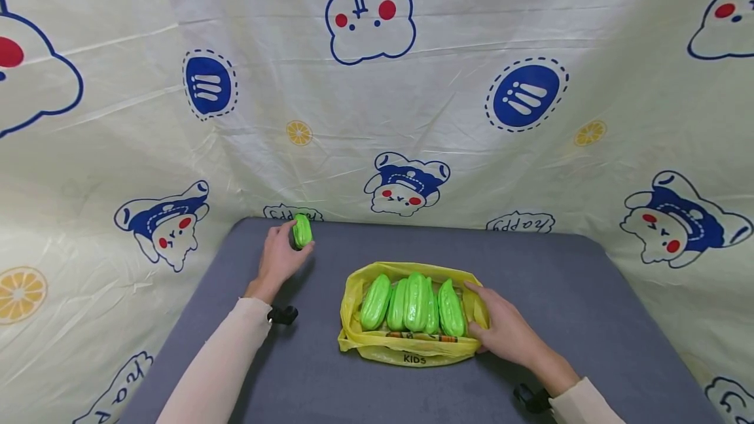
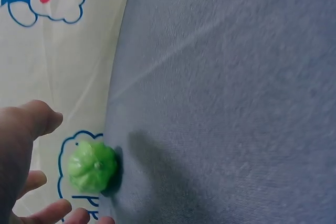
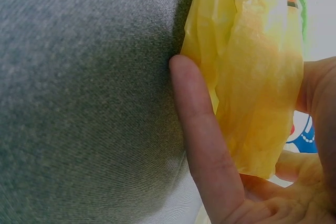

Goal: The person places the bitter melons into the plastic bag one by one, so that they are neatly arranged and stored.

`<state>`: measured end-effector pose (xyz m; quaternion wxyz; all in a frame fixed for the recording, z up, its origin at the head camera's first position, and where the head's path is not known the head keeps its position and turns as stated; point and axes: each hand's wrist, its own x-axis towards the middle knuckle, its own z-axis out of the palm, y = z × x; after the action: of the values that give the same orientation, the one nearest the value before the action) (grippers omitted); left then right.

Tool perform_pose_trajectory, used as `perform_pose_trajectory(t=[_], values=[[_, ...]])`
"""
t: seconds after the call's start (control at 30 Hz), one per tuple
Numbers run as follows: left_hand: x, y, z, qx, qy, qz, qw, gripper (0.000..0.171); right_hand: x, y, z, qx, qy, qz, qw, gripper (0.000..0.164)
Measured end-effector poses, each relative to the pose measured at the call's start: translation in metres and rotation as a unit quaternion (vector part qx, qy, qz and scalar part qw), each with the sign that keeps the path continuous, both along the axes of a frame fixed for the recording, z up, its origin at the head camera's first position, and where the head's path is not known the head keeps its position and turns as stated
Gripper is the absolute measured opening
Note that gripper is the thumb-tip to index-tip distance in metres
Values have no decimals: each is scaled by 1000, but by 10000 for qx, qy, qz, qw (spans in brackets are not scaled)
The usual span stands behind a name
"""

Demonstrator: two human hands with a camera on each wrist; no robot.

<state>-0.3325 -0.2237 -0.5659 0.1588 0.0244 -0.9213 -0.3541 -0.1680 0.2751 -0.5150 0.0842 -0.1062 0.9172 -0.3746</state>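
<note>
At the back left of the table, a glossy green ribbed gourd-like piece [image 1: 303, 231] stands upright. My left hand [image 1: 281, 255] is around it in the head view. The left wrist view has that hand's thumb and fingers spread wide, with a gap to the green piece [image 2: 93, 166]. A yellow plastic bag [image 1: 412, 353] printed "KIDS" lies open at the table's middle. Several similar green pieces [image 1: 416, 303] lie side by side inside. My right hand [image 1: 508, 326] grips the bag's right end; in the right wrist view its fingers and thumb straddle the yellow plastic [image 3: 257, 87].
Dark grey-blue cloth covers the table [image 1: 542, 280]. Behind and at both sides hangs a pale sheet [image 1: 459, 116] printed with cartoon figures and orange slices. A patterned strip [image 1: 421, 336] shows along the bag's front inner edge. Each wrist wears a small black device [image 1: 283, 315].
</note>
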Motion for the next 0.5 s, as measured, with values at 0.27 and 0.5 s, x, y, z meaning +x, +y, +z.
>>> perform_pose_trajectory(t=[0.27, 0.5], values=[[-4, -5, 6, 326, -478, 76, 9983, 91, -1, 0, -1, 21, 58, 17, 10000, 84], [-11, -6, 8, 413, -757, 93, 9962, 95, -2, 0, -2, 63, 57, -8, 10000, 83]])
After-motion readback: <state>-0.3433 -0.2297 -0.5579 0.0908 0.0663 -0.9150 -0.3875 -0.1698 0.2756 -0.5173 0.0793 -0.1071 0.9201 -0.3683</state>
